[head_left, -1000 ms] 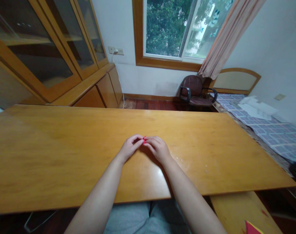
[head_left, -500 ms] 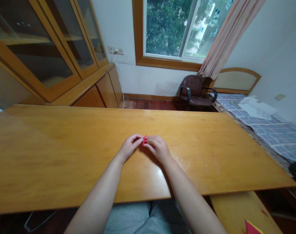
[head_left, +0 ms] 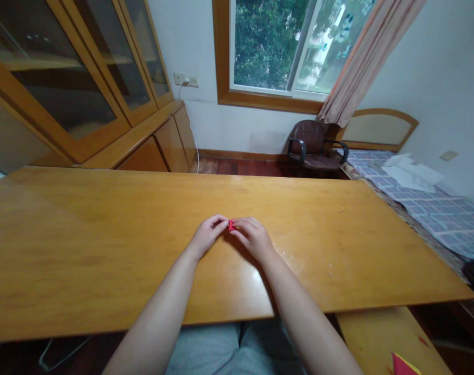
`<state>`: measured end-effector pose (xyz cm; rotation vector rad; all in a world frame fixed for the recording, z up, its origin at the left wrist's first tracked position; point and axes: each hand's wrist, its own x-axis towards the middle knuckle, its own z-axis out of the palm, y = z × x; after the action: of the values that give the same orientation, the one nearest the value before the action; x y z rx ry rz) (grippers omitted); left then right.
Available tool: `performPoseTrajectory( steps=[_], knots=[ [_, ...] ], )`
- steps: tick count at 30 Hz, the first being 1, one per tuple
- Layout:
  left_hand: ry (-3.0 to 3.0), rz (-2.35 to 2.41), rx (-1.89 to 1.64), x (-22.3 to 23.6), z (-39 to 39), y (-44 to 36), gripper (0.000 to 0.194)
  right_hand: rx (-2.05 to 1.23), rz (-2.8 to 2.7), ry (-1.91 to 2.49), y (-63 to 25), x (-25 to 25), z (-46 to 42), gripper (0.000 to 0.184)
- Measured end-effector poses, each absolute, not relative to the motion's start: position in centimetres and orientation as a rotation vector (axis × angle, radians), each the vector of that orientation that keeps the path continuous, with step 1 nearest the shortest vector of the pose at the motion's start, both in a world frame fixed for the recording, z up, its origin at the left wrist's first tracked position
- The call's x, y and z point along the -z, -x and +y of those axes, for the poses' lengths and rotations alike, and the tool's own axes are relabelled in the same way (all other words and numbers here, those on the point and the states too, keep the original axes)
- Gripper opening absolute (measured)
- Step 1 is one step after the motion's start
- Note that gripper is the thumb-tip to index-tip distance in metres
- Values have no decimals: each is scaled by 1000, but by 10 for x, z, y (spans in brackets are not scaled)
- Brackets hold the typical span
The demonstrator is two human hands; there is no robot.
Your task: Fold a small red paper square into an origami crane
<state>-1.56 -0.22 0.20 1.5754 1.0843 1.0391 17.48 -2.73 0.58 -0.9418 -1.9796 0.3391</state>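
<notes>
A small folded piece of red paper (head_left: 231, 225) is held between my two hands, just above the middle of the wooden table (head_left: 104, 250). My left hand (head_left: 208, 235) pinches its left side between thumb and fingers. From the other side, my right hand (head_left: 254, 237) grips the paper with thumb and fingertips, covering part of it. The exact shape of the folds is too small to make out.
Red and yellow paper (head_left: 404, 364) lies on a lower wooden surface (head_left: 381, 333) at the bottom right. Beyond the table stand a glass-door cabinet (head_left: 143, 140), a brown armchair (head_left: 309, 140) and a bed (head_left: 427, 203) with a checked cover.
The red paper looks more compact between my fingertips; the point that stuck up at its top now sits lower. Both hands have stayed nearly in place.
</notes>
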Motion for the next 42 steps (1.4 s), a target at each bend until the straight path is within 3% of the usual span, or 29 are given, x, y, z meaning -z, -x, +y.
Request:
performPoseTrajectory(
  steps=[16, 26, 32, 42],
  knots=[
    [-1459, 1048, -1095, 10, -6, 10, 37, -235, -1904, 1018, -175, -4, -26, 9],
    [-1574, 1092, -1079, -1, -9, 10, 28, -291, -1973, 981, -174, -9, -29, 10],
    [-1583, 1086, -1073, -8, -10, 9, 26, -315, -1985, 971, -174, -10, -29, 21],
    [-1638, 1084, -1051, -3, -10, 10, 23, -391, -1945, 943, -175, -10, -29, 15]
  ],
)
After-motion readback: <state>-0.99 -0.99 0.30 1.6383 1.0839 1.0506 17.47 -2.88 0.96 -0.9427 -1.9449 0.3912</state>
